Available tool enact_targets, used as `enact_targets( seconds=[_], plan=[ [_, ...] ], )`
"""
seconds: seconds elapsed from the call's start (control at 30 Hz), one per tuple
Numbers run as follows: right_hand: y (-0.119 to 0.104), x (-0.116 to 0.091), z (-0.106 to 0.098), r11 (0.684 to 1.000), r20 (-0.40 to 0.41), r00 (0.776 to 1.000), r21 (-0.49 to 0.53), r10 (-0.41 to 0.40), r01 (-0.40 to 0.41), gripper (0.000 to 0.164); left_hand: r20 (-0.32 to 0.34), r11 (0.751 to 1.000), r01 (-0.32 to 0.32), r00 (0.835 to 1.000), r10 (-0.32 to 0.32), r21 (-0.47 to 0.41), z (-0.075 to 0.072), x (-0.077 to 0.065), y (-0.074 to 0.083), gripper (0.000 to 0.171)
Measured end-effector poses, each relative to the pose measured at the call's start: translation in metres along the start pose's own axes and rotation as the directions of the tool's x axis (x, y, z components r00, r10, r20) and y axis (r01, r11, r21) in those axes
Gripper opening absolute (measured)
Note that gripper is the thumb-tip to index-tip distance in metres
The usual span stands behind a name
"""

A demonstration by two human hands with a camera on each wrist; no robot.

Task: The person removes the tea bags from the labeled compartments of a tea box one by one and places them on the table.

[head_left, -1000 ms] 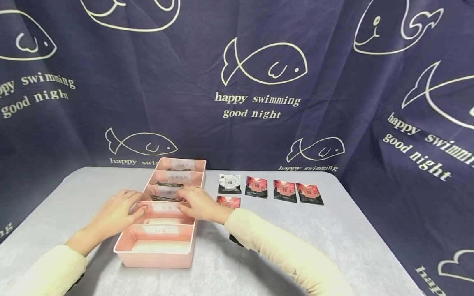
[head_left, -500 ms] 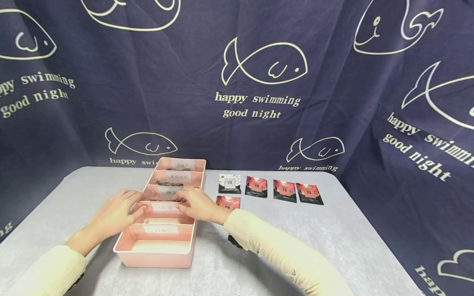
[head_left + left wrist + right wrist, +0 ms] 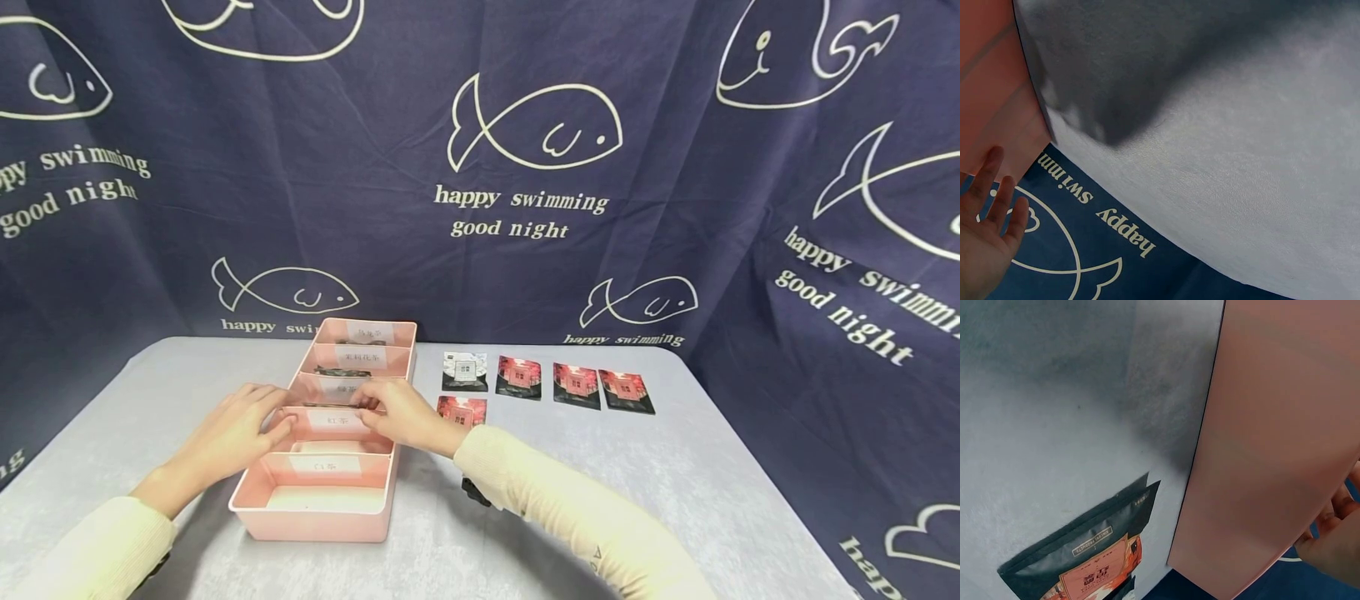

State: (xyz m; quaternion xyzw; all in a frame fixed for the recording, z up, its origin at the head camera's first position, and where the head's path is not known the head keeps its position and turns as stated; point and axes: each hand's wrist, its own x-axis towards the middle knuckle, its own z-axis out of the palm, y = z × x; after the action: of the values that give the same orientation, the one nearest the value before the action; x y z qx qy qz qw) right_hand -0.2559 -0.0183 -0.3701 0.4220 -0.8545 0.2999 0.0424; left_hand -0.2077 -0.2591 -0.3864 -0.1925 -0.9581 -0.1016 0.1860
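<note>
A long pink divided box point(image 3: 315, 525) stands on the table, with white labels on its dividers. In its third compartment from the back, a dark tea sachet point(image 3: 324, 406) shows only as a thin top edge. My right hand point(image 3: 401, 412) reaches over the box's right wall and pinches the right end of that sachet, fingers curled. My left hand point(image 3: 243, 425) rests on the left rim beside the same compartment; in the left wrist view its fingers point(image 3: 1002, 199) look nearly straight along the outer wall. Another dark sachet point(image 3: 342, 372) lies in the compartment behind.
Right of the box lie several sachets: a white and black one point(image 3: 464, 372), red and black ones in the back row point(image 3: 519, 377), and a red one in front point(image 3: 462, 409). A navy fish-print curtain point(image 3: 525, 275) hangs behind the grey table point(image 3: 600, 500).
The sachet in the third compartment has sunk lower, from a visible dark face to a thin edge. Both hands have stayed nearly in place.
</note>
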Motion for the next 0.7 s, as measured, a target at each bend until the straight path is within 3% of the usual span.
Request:
enact_targets(
  seconds=[0.23, 0.47, 0.7],
  plan=[
    [-0.0001, -0.0010, 0.0004, 1.000, -0.039, 0.999, 0.017, 0.006, -0.006, 0.011, 0.003, 1.000, 0.006, 1.000, -0.006, -0.010, 0.0001, 0.0000, 0.0004, 0.032],
    [0.0006, -0.0016, -0.0015, 1.000, -0.138, 0.990, 0.006, -0.026, 0.027, 0.010, -0.004, 1.000, 0.000, 1.000, 0.000, -0.014, 0.0008, 0.0008, -0.0004, 0.030],
    [0.0002, -0.0007, -0.0015, 0.999, -0.180, 0.983, -0.015, 0.041, -0.044, 0.011, 0.000, 1.000, 0.002, 1.000, -0.002, -0.003, 0.0005, 0.0006, -0.0002, 0.031]
  ],
)
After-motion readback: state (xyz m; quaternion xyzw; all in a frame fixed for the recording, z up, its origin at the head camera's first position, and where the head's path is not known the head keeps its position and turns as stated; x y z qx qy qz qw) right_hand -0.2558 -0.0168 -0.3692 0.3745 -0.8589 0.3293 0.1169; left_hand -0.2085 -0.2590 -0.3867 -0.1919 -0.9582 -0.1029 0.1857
